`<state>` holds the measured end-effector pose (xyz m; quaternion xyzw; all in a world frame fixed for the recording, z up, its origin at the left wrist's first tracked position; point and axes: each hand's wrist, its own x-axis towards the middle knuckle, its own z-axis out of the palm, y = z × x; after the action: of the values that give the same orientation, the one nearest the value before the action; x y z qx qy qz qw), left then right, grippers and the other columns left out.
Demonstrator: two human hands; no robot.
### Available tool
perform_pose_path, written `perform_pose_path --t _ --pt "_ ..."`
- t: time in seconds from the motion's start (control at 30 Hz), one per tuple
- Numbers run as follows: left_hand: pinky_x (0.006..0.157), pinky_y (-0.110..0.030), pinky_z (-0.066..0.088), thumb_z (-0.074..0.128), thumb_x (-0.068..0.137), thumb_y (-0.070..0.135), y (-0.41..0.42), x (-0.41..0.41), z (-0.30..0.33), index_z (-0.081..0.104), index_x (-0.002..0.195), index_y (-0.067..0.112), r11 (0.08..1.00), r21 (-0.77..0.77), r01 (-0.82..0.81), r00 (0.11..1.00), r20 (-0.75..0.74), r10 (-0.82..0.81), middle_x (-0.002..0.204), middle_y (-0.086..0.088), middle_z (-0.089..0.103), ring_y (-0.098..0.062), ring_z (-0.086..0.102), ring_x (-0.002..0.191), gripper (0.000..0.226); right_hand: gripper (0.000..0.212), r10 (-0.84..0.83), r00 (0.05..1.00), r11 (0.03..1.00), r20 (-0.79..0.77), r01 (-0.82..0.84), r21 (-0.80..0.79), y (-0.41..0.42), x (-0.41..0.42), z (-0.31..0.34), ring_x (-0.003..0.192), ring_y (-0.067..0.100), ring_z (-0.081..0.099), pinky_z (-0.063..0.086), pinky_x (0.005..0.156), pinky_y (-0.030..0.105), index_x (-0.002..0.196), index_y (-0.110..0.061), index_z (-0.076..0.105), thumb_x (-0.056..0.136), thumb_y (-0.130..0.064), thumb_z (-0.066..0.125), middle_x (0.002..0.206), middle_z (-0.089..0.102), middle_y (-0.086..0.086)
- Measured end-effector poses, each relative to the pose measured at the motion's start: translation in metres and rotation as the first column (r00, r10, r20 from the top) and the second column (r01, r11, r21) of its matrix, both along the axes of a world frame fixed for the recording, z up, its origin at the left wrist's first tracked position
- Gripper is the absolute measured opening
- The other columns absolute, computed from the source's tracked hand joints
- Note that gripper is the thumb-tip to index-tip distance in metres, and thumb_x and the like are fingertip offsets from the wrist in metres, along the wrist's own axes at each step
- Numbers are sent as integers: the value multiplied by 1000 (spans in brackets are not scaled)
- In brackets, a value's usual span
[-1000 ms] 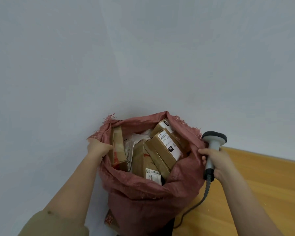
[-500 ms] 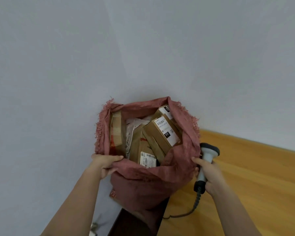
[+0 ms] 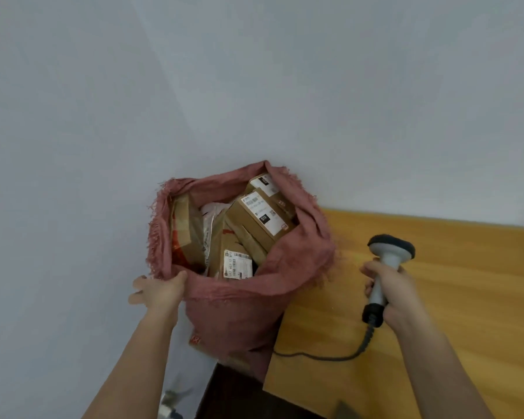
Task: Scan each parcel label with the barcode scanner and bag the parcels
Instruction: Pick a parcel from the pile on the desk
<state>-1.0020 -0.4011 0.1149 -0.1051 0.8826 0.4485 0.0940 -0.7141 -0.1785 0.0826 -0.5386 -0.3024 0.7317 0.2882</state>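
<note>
The left hand (image 3: 158, 290) pinches the near rim of the red sack (image 3: 248, 294), which stands open at the table's (image 3: 454, 285) left edge against the wall (image 3: 254, 86) and partly overhangs the table's near-left corner. Inside it, brown parcels (image 3: 256, 228) are packed upright and tilted, 3 white labels showing: 1 at the near side, 2 toward the far rim. The right hand (image 3: 389, 293) has its fingers curled around the grip of the scanner (image 3: 386, 264), head up, above the table just right of the sack, its cable (image 3: 330, 355) trailing across the wood to the left edge.
</note>
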Motion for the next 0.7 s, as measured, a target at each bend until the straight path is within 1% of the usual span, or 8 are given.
perform_pose_path --t 0.17,0.23,0.33,0.4,0.47,0.57,0.63,0.7 --pt "101 -44 47 68 87 22 -3 52 -7 4 152 4 980 -9 199 980 26 -198 151 -18 6 -38 40 126 93 16 -68 997 996 -48 65 -54 -38 60 6 51 15 48 44 42 25 109 -5 56 94 -6 60 83 59 10" --pt "106 -39 40 68 88 21 -7 73 -16 9 152 3 971 -6 241 970 34 -241 154 -19 4 -36 31 134 89 10 -78 985 986 -155 54 -156 -56 87 9 43 11 48 43 38 20 106 -6 56 95 -6 57 82 60 11" --pt "109 -41 39 68 86 22 -8 104 -32 18 150 0 958 -11 285 955 91 -283 154 -21 17 -35 26 139 84 4 -93 934 948 -346 -22 -316 -76 131 14 38 8 45 42 35 18 96 -5 55 96 -9 55 79 61 13" --pt "97 -39 47 68 86 25 -3 126 -34 22 148 1 948 -16 319 938 150 -313 150 -24 23 -38 42 127 81 4 -109 929 945 -354 -14 -328 -80 158 20 38 7 45 41 35 18 94 -6 53 96 -10 54 79 61 12" --pt "80 -35 52 68 87 24 6 146 -30 23 149 3 938 6 346 921 188 -341 150 -22 17 -35 56 105 79 5 -137 942 955 -305 44 -292 -82 180 26 38 8 45 41 35 17 100 -7 53 96 -9 54 84 61 12" --pt "51 -28 49 68 87 21 24 169 -24 36 141 6 915 26 403 901 167 -401 143 -18 18 -24 56 68 64 10 -167 954 965 -250 106 -240 -82 210 33 37 8 46 41 36 16 105 -6 54 96 -10 55 86 63 11" --pt "47 -27 46 68 88 21 40 183 -21 41 135 6 901 24 433 888 161 -431 140 -17 20 -22 53 64 57 13 -180 958 968 -224 132 -213 -79 230 36 37 8 46 42 36 17 108 -7 55 95 -10 57 86 64 12" --pt "56 -31 50 67 88 20 58 200 -18 41 135 6 886 23 462 872 171 -459 139 -16 21 -24 53 68 56 15 -200 957 967 -209 157 -202 -73 253 37 38 9 47 42 35 18 109 -8 55 95 -11 58 86 63 13"
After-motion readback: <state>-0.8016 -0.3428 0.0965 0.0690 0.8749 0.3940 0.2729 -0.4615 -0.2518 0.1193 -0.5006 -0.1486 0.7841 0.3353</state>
